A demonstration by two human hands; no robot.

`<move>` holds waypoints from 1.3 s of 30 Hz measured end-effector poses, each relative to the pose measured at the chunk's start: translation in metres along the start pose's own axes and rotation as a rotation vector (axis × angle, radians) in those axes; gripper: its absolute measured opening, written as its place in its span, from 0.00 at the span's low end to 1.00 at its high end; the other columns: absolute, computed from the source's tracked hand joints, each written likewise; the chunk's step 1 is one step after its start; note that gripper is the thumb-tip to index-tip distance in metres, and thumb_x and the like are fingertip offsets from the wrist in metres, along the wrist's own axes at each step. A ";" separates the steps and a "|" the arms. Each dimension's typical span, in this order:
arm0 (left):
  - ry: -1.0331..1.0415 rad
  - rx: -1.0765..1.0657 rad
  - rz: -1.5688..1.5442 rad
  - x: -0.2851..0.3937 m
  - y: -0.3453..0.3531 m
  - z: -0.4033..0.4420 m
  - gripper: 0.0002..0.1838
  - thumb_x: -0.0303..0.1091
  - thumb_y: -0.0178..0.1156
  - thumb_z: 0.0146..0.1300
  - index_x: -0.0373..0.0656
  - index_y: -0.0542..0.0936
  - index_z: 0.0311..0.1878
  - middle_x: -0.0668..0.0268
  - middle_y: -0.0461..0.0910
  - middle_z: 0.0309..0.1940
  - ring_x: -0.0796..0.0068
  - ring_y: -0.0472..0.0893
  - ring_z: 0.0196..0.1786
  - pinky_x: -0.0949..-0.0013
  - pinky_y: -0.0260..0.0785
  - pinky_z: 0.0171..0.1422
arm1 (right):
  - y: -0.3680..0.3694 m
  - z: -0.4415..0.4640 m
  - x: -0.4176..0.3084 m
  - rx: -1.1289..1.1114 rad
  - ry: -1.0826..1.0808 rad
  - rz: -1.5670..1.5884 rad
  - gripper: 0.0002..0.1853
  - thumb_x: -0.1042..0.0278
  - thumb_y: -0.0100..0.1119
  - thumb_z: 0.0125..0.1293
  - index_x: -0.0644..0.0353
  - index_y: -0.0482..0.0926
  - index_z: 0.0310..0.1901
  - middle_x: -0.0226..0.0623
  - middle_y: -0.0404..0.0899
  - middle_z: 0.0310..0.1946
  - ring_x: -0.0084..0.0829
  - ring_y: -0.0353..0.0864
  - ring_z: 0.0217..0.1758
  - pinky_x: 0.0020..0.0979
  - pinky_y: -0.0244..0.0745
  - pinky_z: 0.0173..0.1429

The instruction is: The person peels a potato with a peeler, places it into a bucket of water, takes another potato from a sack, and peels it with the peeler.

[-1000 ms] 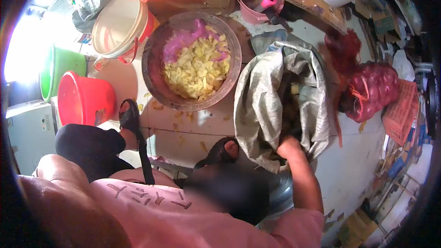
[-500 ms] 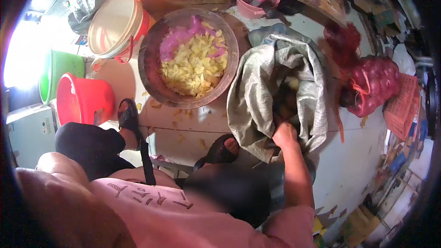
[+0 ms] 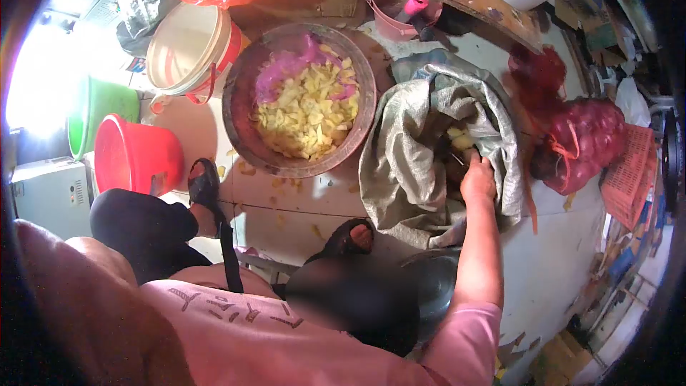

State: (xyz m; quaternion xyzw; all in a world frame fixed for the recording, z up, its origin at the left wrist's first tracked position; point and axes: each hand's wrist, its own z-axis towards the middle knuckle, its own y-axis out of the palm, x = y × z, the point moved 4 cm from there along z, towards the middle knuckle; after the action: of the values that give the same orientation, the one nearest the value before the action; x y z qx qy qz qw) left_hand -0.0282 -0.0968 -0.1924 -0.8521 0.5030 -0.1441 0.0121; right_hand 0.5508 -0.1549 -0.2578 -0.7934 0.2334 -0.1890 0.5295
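Grey folds of the sack [image 3: 400, 164] could be dragged over the pale lumps [image 3: 461, 139] inside, apparently potatoes, if snagged by the right hand [image 3: 479, 180] at its mouth, whose grip cannot be made out.

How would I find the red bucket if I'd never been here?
Start at the big round bowl of cut pale pieces. Left of it, by the bent knee, is the red bucket. It's red inside and out, unlike the green bucket behind and cream-and-red bucket.

Pink shirt [image 3: 307, 350], dark lettering [image 3: 239, 309]; black trousers [image 3: 139, 232], sandals [image 3: 204, 187].
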 end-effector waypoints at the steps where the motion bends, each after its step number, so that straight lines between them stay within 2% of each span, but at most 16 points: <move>1: 0.018 0.009 0.013 0.010 -0.019 -0.010 0.16 0.43 0.55 0.59 0.41 0.84 0.38 0.52 0.83 0.38 0.54 0.84 0.41 0.51 0.75 0.38 | -0.007 0.000 -0.003 -0.062 0.077 0.032 0.25 0.76 0.51 0.65 0.54 0.69 0.64 0.52 0.72 0.58 0.52 0.76 0.59 0.48 0.75 0.60; 5: 0.079 0.062 0.065 0.049 -0.086 -0.052 0.18 0.45 0.56 0.58 0.41 0.83 0.41 0.52 0.82 0.40 0.54 0.83 0.42 0.49 0.75 0.37 | 0.029 0.034 0.018 0.019 0.123 0.010 0.19 0.74 0.46 0.69 0.61 0.70 0.61 0.55 0.77 0.53 0.53 0.77 0.58 0.49 0.75 0.60; 8: 0.104 0.107 0.090 0.069 -0.125 -0.083 0.20 0.47 0.57 0.56 0.41 0.82 0.42 0.51 0.81 0.41 0.53 0.83 0.43 0.48 0.75 0.37 | 0.007 0.026 -0.002 -0.061 0.206 0.135 0.15 0.74 0.47 0.69 0.62 0.71 0.57 0.57 0.77 0.53 0.54 0.78 0.58 0.49 0.75 0.59; 10: 0.123 0.132 0.103 0.081 -0.144 -0.105 0.21 0.49 0.58 0.55 0.41 0.82 0.43 0.51 0.81 0.42 0.53 0.82 0.44 0.46 0.75 0.37 | 0.016 0.023 0.004 -0.005 0.177 0.120 0.14 0.74 0.49 0.68 0.63 0.71 0.54 0.57 0.77 0.53 0.56 0.77 0.58 0.50 0.74 0.60; 12: 0.148 0.145 0.099 0.093 -0.157 -0.129 0.23 0.50 0.58 0.54 0.41 0.81 0.44 0.51 0.80 0.43 0.52 0.82 0.44 0.45 0.75 0.37 | 0.019 0.017 -0.001 -0.039 0.081 0.063 0.17 0.71 0.55 0.65 0.64 0.71 0.54 0.59 0.77 0.52 0.57 0.77 0.57 0.49 0.74 0.61; 13: 0.161 0.147 0.094 0.098 -0.160 -0.140 0.24 0.50 0.59 0.54 0.41 0.81 0.45 0.51 0.80 0.43 0.52 0.82 0.45 0.45 0.75 0.37 | -0.001 0.003 -0.014 -0.168 0.056 0.049 0.22 0.64 0.56 0.66 0.67 0.68 0.57 0.58 0.78 0.53 0.56 0.77 0.59 0.50 0.73 0.61; 14: 0.176 0.147 0.084 0.104 -0.159 -0.152 0.24 0.51 0.59 0.53 0.41 0.81 0.45 0.51 0.79 0.43 0.52 0.82 0.45 0.44 0.75 0.37 | 0.011 0.002 -0.009 -0.154 0.038 0.061 0.28 0.62 0.64 0.59 0.66 0.68 0.58 0.58 0.78 0.52 0.56 0.78 0.58 0.49 0.74 0.60; 16: 0.197 0.150 0.058 0.114 -0.155 -0.177 0.26 0.52 0.59 0.53 0.41 0.80 0.46 0.51 0.79 0.44 0.51 0.81 0.46 0.43 0.75 0.36 | -0.006 -0.024 -0.025 -0.074 0.038 0.009 0.25 0.66 0.64 0.58 0.66 0.72 0.56 0.58 0.80 0.49 0.55 0.81 0.52 0.50 0.75 0.56; 18: 0.210 0.150 0.050 0.122 -0.151 -0.204 0.28 0.54 0.60 0.52 0.41 0.80 0.47 0.51 0.78 0.45 0.51 0.81 0.46 0.42 0.75 0.36 | -0.042 -0.052 -0.049 -0.162 0.080 0.178 0.32 0.61 0.69 0.52 0.62 0.70 0.57 0.56 0.81 0.49 0.54 0.81 0.54 0.49 0.75 0.59; 19: 0.218 0.208 0.108 0.123 -0.164 -0.211 0.28 0.54 0.60 0.51 0.40 0.79 0.48 0.51 0.78 0.45 0.51 0.81 0.47 0.41 0.75 0.36 | -0.053 -0.074 -0.066 -0.113 0.144 0.198 0.31 0.59 0.69 0.50 0.59 0.72 0.56 0.53 0.82 0.47 0.52 0.81 0.53 0.48 0.76 0.58; 20: 0.256 0.274 0.189 0.127 -0.181 -0.216 0.29 0.55 0.61 0.51 0.40 0.79 0.48 0.51 0.78 0.46 0.51 0.81 0.47 0.41 0.75 0.36 | -0.053 -0.072 -0.051 -0.072 0.083 0.078 0.29 0.61 0.70 0.48 0.58 0.73 0.54 0.52 0.82 0.47 0.52 0.82 0.51 0.47 0.76 0.56; 22: 0.291 0.247 0.272 0.140 -0.180 -0.241 0.31 0.56 0.61 0.50 0.40 0.79 0.49 0.51 0.77 0.47 0.50 0.80 0.47 0.40 0.75 0.36 | -0.052 -0.087 -0.047 -0.070 0.017 0.298 0.29 0.61 0.70 0.46 0.59 0.74 0.52 0.50 0.83 0.46 0.51 0.82 0.51 0.46 0.76 0.55; 27: 0.368 0.343 0.463 0.178 -0.173 -0.288 0.35 0.60 0.63 0.48 0.40 0.77 0.52 0.50 0.75 0.49 0.49 0.79 0.49 0.37 0.75 0.36 | -0.080 -0.137 -0.048 0.004 0.026 0.297 0.27 0.64 0.70 0.46 0.60 0.75 0.50 0.48 0.83 0.44 0.49 0.83 0.49 0.41 0.77 0.53; 32: 0.414 0.467 0.602 0.203 -0.149 -0.337 0.40 0.63 0.64 0.45 0.40 0.76 0.55 0.50 0.74 0.51 0.48 0.78 0.50 0.34 0.75 0.35 | -0.147 -0.186 -0.063 0.035 0.027 0.388 0.30 0.64 0.73 0.43 0.60 0.76 0.51 0.46 0.83 0.44 0.43 0.84 0.49 0.37 0.77 0.54; 36: 0.456 0.573 0.718 0.219 -0.130 -0.369 0.44 0.66 0.65 0.44 0.40 0.75 0.57 0.50 0.73 0.52 0.48 0.77 0.52 0.32 0.75 0.35 | -0.180 -0.214 -0.085 0.155 -0.100 0.440 0.28 0.63 0.74 0.44 0.59 0.76 0.50 0.43 0.84 0.41 0.38 0.85 0.45 0.37 0.78 0.51; 39: 0.485 0.672 0.818 0.230 -0.120 -0.393 0.47 0.68 0.66 0.42 0.40 0.74 0.58 0.50 0.72 0.53 0.47 0.77 0.53 0.30 0.75 0.35 | -0.197 -0.232 -0.119 0.314 -0.305 0.527 0.25 0.54 0.75 0.51 0.58 0.78 0.46 0.41 0.85 0.35 0.35 0.85 0.39 0.35 0.79 0.46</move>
State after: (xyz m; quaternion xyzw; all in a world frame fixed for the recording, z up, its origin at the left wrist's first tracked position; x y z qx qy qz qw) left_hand 0.0773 -0.1871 0.2575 -0.4804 0.7064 -0.4706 0.2209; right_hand 0.3601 -0.1967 0.0045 -0.6339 0.3164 0.0415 0.7045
